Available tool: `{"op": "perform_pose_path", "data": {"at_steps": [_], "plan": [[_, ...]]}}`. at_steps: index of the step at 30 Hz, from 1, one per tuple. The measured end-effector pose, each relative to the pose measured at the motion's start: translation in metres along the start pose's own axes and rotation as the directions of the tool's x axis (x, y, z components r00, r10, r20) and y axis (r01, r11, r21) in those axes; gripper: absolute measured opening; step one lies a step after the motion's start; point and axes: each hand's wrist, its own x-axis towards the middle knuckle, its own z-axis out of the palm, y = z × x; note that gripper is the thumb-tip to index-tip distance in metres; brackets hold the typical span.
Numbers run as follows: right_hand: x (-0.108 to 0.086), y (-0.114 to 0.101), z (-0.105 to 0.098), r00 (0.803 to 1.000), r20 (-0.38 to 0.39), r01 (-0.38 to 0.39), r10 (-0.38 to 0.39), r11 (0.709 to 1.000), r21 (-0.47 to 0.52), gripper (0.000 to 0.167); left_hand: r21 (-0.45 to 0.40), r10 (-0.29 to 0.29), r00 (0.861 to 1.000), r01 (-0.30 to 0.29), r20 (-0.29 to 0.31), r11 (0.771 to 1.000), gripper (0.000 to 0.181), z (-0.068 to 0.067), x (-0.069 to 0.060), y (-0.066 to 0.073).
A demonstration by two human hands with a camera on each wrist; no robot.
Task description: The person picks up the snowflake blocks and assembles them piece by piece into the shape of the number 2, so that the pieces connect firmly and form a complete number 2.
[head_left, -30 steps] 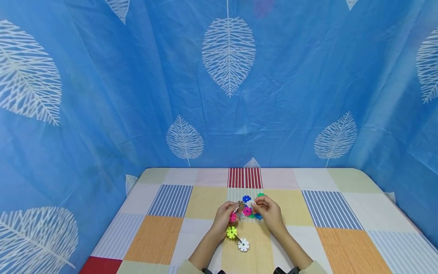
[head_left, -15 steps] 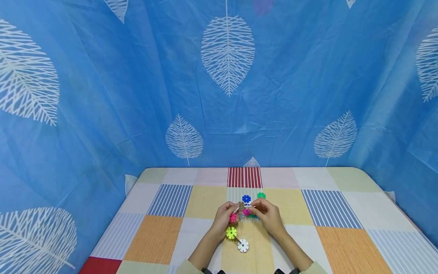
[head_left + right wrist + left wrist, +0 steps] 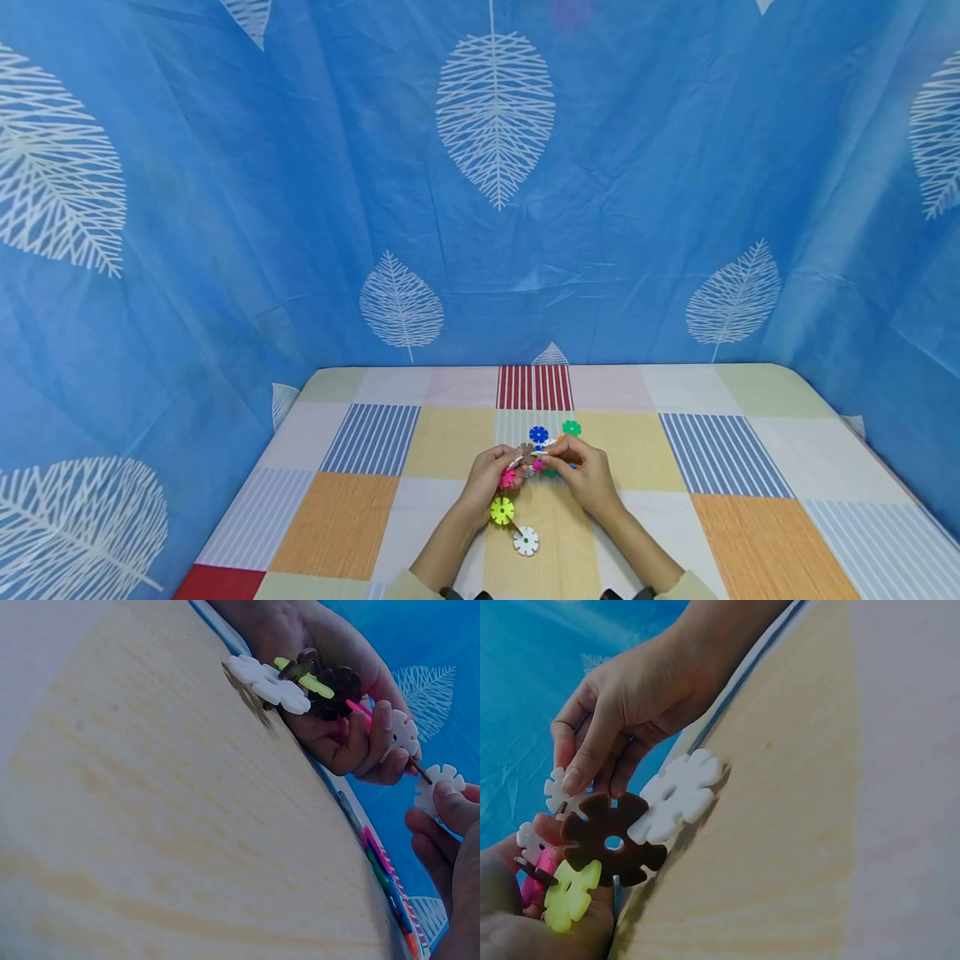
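Note:
A chain of notched plastic snowflake discs hangs from my left hand [image 3: 480,487], which grips it near a white disc [image 3: 403,735] and a pink disc [image 3: 507,477]. Below hang a yellow disc [image 3: 502,511], a brown disc [image 3: 607,840] and, lowest, a white end disc [image 3: 526,541]. Another brown disc [image 3: 527,452] stands up between the hands. My right hand [image 3: 591,479] pinches a second white disc [image 3: 442,787] between thumb and fingers. In the right wrist view this disc meets the brown one edge to edge; how deep the slots sit cannot be told.
Loose discs lie on the table just beyond the hands, among them a blue disc [image 3: 538,434] and a green disc [image 3: 572,427]; the hands partly cover others. A patchwork cloth [image 3: 442,442] covers the table, and a blue leaf-print curtain [image 3: 600,208] surrounds it.
The white disc in my right hand has turned from face-on to edge-on and come against the brown disc. My right hand shifted slightly left and down. The left hand keeps its grip.

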Motion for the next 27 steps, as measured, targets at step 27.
{"op": "perform_pose_path", "data": {"at_steps": [27], "plan": [[-0.009, 0.038, 0.002, 0.988, 0.072, -0.081, 0.135, 0.859, -0.506, 0.028, -0.069, 0.022, 0.999, -0.024, -0.032, 0.997, 0.025, 0.004, 0.003, -0.003]]}}
